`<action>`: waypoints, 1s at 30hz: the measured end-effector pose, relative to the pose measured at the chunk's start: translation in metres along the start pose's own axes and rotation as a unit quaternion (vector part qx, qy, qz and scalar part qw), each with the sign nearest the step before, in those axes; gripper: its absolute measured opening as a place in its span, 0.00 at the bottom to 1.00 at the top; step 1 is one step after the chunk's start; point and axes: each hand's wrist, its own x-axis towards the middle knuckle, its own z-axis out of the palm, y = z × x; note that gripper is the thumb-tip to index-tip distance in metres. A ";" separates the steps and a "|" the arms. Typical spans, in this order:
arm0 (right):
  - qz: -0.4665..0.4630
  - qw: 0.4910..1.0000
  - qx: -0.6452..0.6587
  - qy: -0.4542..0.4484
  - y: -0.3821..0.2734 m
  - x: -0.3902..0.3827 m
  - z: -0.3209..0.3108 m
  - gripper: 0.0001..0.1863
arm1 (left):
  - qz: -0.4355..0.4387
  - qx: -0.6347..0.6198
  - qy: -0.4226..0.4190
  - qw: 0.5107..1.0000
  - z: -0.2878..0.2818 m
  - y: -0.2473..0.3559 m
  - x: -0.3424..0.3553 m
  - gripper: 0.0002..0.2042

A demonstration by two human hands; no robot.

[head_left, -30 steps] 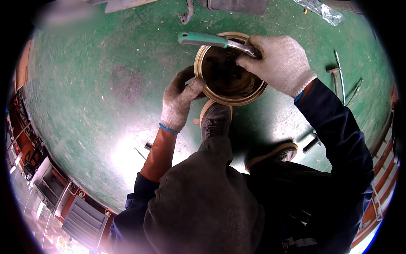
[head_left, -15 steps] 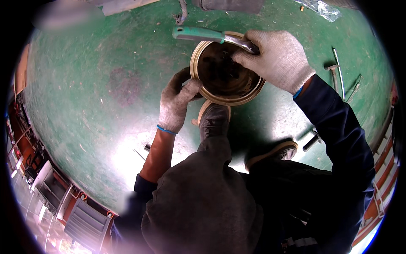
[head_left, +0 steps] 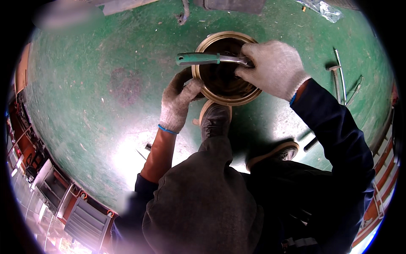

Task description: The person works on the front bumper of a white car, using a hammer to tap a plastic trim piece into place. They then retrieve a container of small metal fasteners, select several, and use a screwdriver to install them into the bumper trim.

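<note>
A round, hollow metal drum (head_left: 232,102) with a gold-coloured rim and a dark inside stands in front of me, just beyond my shoe. My left hand (head_left: 176,101), in a whitish knit glove, grips its left side, thumb near the rim and the fingers partly hidden round the outside. My gloved right hand (head_left: 275,70) is closed round the head end of a ratchet wrench (head_left: 198,58). The wrench's green and grey handle points left across the drum's opening. Whatever the wrench head engages, if anything, is hidden by the right hand.
On the green floor (head_left: 84,97) at right lie a hammer (head_left: 335,76) and a long metal bar (head_left: 341,76). Clear plastic wrap (head_left: 330,12) lies at the far right. Grey louvred panels (head_left: 86,224) stand at lower left.
My right hand and the ratchet wrench have come nearer to me; the handle, formerly beyond the drum's far left rim, now crosses its opening. My left hand keeps its grip.
</note>
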 end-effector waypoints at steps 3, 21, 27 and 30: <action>0.003 1.000 -0.003 0.013 0.005 -0.002 -0.008 0.17 | 0.001 0.002 -0.002 1.000 -0.001 0.000 0.001 0.35; -0.053 0.996 0.011 0.064 0.014 -0.007 -0.004 0.16 | -0.005 0.006 -0.008 1.000 -0.003 -0.002 0.001 0.36; -0.063 0.983 0.070 0.154 0.026 -0.016 -0.041 0.14 | 0.007 0.009 -0.009 1.000 0.000 -0.003 0.001 0.38; -0.083 0.967 0.179 0.163 0.038 -0.016 -0.045 0.14 | 0.004 0.007 -0.009 1.000 0.001 -0.001 0.001 0.38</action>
